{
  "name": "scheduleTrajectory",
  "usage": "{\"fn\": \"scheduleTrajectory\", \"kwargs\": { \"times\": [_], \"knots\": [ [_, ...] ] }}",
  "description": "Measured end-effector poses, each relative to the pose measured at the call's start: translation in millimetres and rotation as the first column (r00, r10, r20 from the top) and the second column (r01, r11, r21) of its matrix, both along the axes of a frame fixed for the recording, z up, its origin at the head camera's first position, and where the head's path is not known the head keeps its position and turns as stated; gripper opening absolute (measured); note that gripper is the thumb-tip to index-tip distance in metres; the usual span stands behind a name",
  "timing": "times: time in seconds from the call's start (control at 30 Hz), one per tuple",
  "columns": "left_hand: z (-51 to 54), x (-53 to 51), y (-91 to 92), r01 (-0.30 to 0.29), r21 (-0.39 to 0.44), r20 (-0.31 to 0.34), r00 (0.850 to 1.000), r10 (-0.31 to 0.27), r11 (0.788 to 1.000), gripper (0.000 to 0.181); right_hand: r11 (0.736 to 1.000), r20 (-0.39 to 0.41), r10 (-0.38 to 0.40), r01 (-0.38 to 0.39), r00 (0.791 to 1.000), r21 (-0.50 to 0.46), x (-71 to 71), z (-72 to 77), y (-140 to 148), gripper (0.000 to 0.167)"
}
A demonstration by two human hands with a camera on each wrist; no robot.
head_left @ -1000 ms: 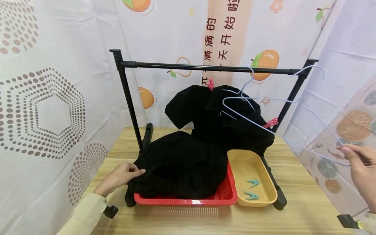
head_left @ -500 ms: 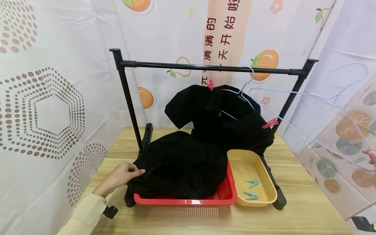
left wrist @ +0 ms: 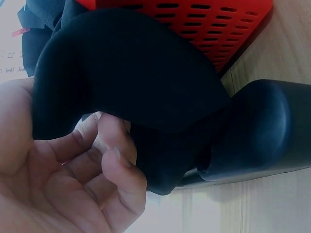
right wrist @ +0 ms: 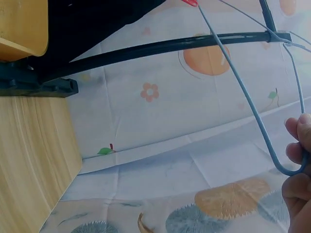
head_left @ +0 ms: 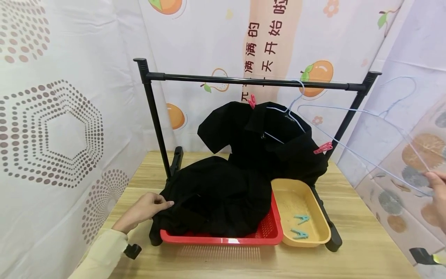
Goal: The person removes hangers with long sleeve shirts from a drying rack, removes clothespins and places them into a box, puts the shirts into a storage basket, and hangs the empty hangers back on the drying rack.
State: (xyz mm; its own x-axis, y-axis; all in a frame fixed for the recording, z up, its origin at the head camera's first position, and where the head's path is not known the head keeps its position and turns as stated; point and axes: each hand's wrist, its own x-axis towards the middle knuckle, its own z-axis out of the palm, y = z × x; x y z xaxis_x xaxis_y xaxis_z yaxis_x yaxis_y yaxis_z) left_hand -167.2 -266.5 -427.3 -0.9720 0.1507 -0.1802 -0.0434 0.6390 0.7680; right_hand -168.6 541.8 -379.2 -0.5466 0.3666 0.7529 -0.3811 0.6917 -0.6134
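Observation:
My left hand point(head_left: 144, 209) pinches the left edge of a black garment point(head_left: 216, 193) heaped in a red basket point(head_left: 223, 241); the left wrist view shows the cloth point(left wrist: 131, 68) between thumb and curled fingers point(left wrist: 124, 170). At the far right, my right hand point(head_left: 439, 197) holds a pale blue wire hanger point(head_left: 366, 159) by one end corner, its hook up and to the right. In the right wrist view the fingers point(right wrist: 296, 150) close round the hanger's bend point(right wrist: 262, 128). Nothing hangs on this hanger.
A black rack's bar point(head_left: 223, 80) spans above. From it hangs a black collared garment point(head_left: 240, 128) on another blue hanger point(head_left: 292, 105), with pink clips point(head_left: 323, 147) on it. A yellow tray point(head_left: 290, 193) with two teal clips point(head_left: 300, 233) stands right of the basket.
My right hand has carried the empty hanger to the right, then slightly back left, and its angle has changed. The left hand has stayed on the cloth in the basket.

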Motion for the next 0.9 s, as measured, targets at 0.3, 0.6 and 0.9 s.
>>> {"fn": "scheduleTrajectory", "kwargs": {
  "times": [0.3, 0.6, 0.9],
  "knots": [
    [-0.3, 0.5, 0.1, 0.007, -0.001, -0.008, 1.000, -0.007, 1.000, 0.035, 0.999, 0.065, -0.029, 0.025, 0.997, 0.048, 18.9, 68.2, -97.9, 0.016],
    [0.7, 0.8, 0.3, 0.002, -0.002, -0.006, 1.000, -0.002, 1.000, 0.035, 0.982, 0.248, -0.122, 0.081, 0.961, 0.168, 11.6, 79.1, -117.2, 0.027],
    [-0.1, 0.3, 0.2, 0.004, -0.002, -0.008, 1.000, -0.004, 1.000, 0.034, 0.946, 0.154, -0.170, 0.118, 0.973, 0.302, 0.5, 73.5, -121.4, 0.019]
  ]
}}
